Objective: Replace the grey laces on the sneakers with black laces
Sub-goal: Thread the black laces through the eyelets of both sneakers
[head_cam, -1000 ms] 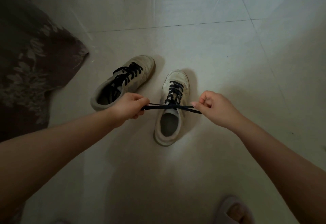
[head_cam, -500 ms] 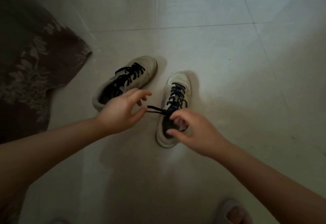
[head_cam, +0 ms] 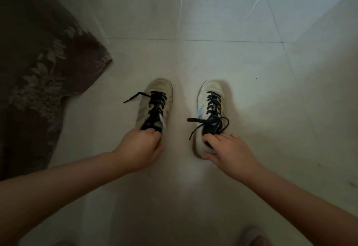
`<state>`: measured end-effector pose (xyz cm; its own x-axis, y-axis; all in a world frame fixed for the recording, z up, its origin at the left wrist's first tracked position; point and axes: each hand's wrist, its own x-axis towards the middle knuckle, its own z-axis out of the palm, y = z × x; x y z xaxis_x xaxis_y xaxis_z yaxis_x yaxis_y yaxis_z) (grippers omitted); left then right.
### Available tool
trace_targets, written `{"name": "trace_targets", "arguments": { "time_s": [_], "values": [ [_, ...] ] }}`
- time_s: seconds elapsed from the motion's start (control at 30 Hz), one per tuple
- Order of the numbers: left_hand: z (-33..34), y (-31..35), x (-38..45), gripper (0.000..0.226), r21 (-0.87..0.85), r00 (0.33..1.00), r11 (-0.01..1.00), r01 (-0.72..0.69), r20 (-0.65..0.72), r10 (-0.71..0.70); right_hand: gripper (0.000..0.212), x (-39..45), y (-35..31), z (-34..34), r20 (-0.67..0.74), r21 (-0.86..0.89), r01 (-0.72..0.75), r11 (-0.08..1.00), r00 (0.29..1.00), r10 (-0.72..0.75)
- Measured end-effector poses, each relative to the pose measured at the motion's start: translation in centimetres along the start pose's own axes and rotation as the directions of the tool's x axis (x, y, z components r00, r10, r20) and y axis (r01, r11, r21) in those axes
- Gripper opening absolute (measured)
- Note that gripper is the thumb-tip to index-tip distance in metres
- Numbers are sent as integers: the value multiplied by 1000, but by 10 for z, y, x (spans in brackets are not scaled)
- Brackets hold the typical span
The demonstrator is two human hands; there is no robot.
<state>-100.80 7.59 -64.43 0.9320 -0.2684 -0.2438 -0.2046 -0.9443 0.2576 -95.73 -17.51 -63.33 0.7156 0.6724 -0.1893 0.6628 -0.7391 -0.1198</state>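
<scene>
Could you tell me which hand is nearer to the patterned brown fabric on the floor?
Left. The left hand grips the heel of the left sneaker, closer to the patterned brown fabric. The right hand holds the right sneaker, farther away.

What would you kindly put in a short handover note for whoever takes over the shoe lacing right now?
Left hand grips the heel of the left sneaker; right hand grips the heel collar of the right sneaker. Both stand side by side on the tiled floor, toes away. Done: black laces threaded through both. Left: lace ends hang loose and untied on both; no grey laces in view.
</scene>
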Motion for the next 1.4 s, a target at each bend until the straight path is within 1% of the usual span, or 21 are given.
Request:
{"name": "trace_targets", "arguments": {
  "time_s": [0.13, 0.27, 0.3, 0.37, 0.4, 0.47, 0.53, 0.57, 0.63, 0.67, 0.73, 0.8, 0.9, 1.0, 1.07, 1.2, 1.23, 1.27, 1.3, 1.33, 1.4],
  "values": [
    [12, 33, -12, 34, 1, 981, 1000, 11, 196, -11, 30, -2, 14, -19, 107, -10, -107, 994, 988, 107],
    [8, 45, -22, 37, -37, 949, 998, -56, 308, 65, 30, -1, 13, -40, 268, -148, -96, 984, 954, 134],
    [10, 43, -23, 36, -49, 955, 996, -81, 283, 92, 30, 2, 10, -45, 314, -203, -76, 976, 939, 138],
    [10, 36, -24, 30, -142, 985, 979, -146, 69, 157, 29, 14, 2, -56, 322, -254, -34, 967, 939, 118],
    [10, 31, -23, 28, -183, 986, 969, -165, -19, 164, 27, 22, -2, -60, 281, -221, -14, 975, 957, 77],
    [8, 16, -20, 23, -247, 979, 956, -156, -171, 115, 21, 41, -9, -65, 200, -28, 16, 999, 980, -10],
    [2, 6, -15, 22, -330, 974, 941, -74, -228, -4, 16, 63, -19, -66, 214, 198, 5, 980, 976, -48],
    [-2, 2, -11, 22, -372, 966, 928, -22, -246, -75, 15, 75, -23, -61, 229, 258, -12, 966, 972, -49],
    [0, -5, -4, 32, -436, 943, 895, 93, -251, -220, 16, 98, -33, -49, 244, 322, -66, 945, 970, -15],
    [1, -6, -2, 43, -448, 942, 884, 133, -219, -252, 16, 108, -37, -43, 244, 360, -100, 927, 970, 10],
    [4, -6, 3, 61, -394, 958, 907, 152, -169, -233, 16, 125, -44, -29, 253, 444, -164, 881, 966, 52],
    [5, -4, 9, 67, -348, 970, 928, 135, -143, -195, 14, 135, -46, -20, 263, 471, -216, 855, 960, 98],
    [7, -4, 17, 73, -321, 978, 937, 139, -103, -180, 9, 141, -46, -14, 283, 442, -257, 860, 949, 139],
    [6, -4, 20, 72, -416, 970, 888, 198, -47, -238, 3, 139, -45, -16, 273, 243, -192, 951, 954, 123],
    [9, -3, 19, 72, -450, 960, 862, 235, -32, -278, 8, 135, -44, -20, 273, 131, -156, 979, 955, 116],
    [18, -1, 12, 76, -498, 950, 829, 255, -32, -311, 15, 132, -41, -20, 329, 77, -175, 982, 934, 141],
    [19, 0, 10, 76, -512, 949, 820, 255, -30, -314, 16, 132, -39, -17, 349, 149, -233, 961, 922, 169],
    [20, 0, 9, 76, -524, 948, 812, 257, -27, -318, 17, 131, -36, -14, 376, 285, -337, 898, 901, 219],
    [20, 1, 9, 75, -535, 947, 805, 256, -30, -321, 18, 130, -33, -12, 428, 444, -465, 766, 861, 275],
    [20, 1, 8, 75, -543, 946, 800, 255, -32, -324, 20, 127, -32, -10, 500, 572, -579, 581, 808, 313],
    [20, 2, 8, 75, -545, 945, 799, 255, -34, -325, 24, 120, -29, -4, 621, 684, -689, 238, 722, 305]
  ]
}}
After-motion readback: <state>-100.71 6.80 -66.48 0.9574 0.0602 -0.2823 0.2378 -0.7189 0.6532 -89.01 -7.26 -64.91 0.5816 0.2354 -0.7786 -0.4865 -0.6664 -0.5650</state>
